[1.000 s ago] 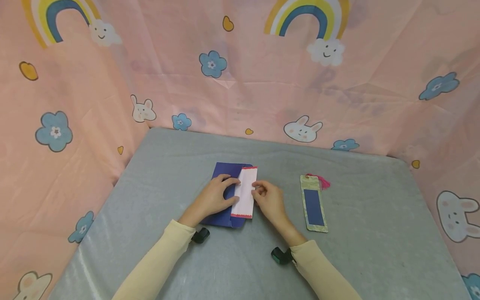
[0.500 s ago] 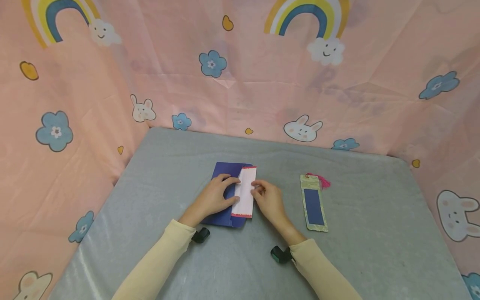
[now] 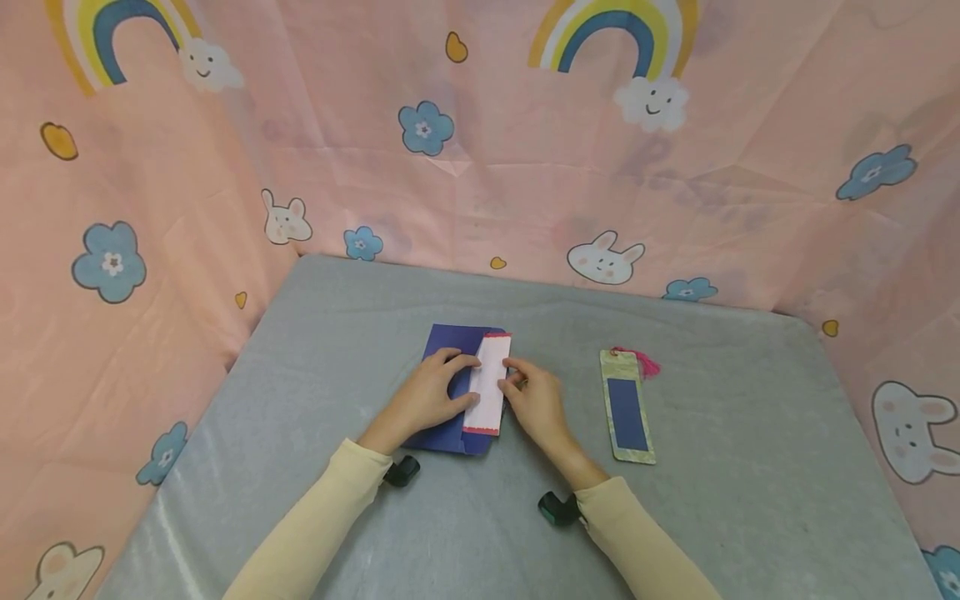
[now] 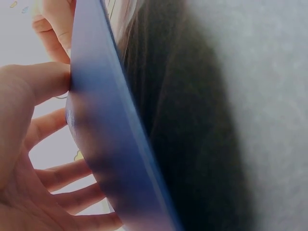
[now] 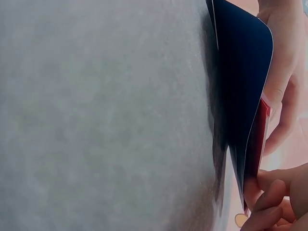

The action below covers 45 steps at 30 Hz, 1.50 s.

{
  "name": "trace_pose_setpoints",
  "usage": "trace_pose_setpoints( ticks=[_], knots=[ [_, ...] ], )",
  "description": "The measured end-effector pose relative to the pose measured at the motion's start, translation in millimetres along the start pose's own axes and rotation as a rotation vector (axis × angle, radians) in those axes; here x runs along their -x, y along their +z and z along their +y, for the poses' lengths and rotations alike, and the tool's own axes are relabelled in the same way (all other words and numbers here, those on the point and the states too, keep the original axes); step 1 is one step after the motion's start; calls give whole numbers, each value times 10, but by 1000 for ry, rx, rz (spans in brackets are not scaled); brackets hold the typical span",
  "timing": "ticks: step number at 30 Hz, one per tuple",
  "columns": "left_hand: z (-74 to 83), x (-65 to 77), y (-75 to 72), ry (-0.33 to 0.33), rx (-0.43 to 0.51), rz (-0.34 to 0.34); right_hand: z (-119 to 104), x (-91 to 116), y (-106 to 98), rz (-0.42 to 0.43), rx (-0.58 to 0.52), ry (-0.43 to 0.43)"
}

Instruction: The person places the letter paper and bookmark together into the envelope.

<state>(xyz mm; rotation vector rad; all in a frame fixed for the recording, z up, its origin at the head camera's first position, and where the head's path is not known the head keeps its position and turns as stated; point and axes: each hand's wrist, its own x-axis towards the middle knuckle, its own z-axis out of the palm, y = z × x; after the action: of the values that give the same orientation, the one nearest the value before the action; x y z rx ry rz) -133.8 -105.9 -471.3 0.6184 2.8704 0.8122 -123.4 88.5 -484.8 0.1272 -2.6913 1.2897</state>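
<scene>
A dark blue envelope lies on the cloth in the head view, a white paper strip with red ends over its right side. The left hand rests on both, its thumb and forefinger spread apart along the strip's left edge. With thumb and forefinger, the right hand pinches the strip's right edge. In the left wrist view, the left fingertips meet the edge of the blue envelope. The right wrist view shows the strip's red side against the blue envelope, near the right hand's fingers.
To the right lies a green bookmark with a dark blue panel and a pink tassel. Grey cloth covers the table. A pink printed curtain stands behind and at both sides.
The right hand has shifted slightly left, and the strip's right edge has come left with it. The left hand, the envelope and the bookmark stay where they were.
</scene>
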Motion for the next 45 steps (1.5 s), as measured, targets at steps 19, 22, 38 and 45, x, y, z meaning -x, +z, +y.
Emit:
trace_pose_setpoints(
  ticks=[19,22,38,45],
  knots=[
    [-4,-7,18,-2,-7,5,30,3,12,1,-23,-34],
    [-4,-8,18,-5,-5,6,19,1,13,-22,-15,-19],
    [-9,-11,24,10,-13,11,-5,-34,28,-52,-28,-10],
    [-6,-10,21,15,-13,15,-27,-43,8,-107,-68,34]
  ],
)
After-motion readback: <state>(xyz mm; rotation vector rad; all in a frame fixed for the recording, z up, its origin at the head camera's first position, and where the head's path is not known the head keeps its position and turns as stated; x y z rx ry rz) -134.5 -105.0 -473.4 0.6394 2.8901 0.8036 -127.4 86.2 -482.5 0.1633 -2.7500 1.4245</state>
